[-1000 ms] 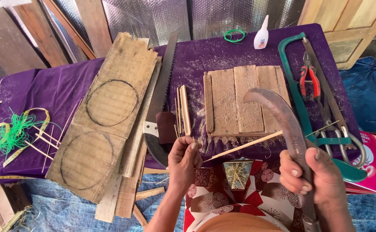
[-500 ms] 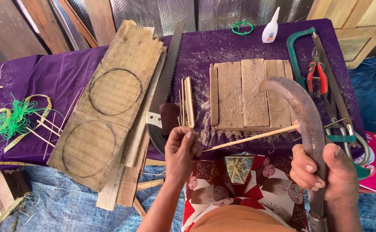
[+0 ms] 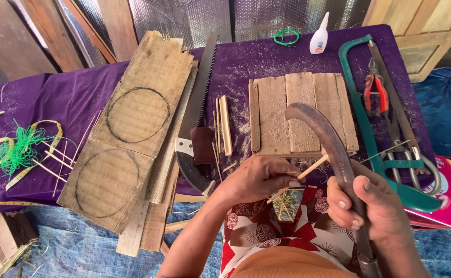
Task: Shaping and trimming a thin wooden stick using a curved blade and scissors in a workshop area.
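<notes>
Left hand (image 3: 259, 180) pinched shut, fingertips pointing right; right hand (image 3: 372, 206) fisted, thumb up, just beside it.

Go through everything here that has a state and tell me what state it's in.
left hand: pinching the bamboo stick
right hand: gripping the curved knife, blade up
glue bottle: upright, capped
pliers: shut
hand saw: lying flat

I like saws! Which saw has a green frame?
The hacksaw on the right, beside the red pliers. Its curved frame is green; the other saw, left of the small boards, is a plain toothed blade with a dark handle.
</notes>
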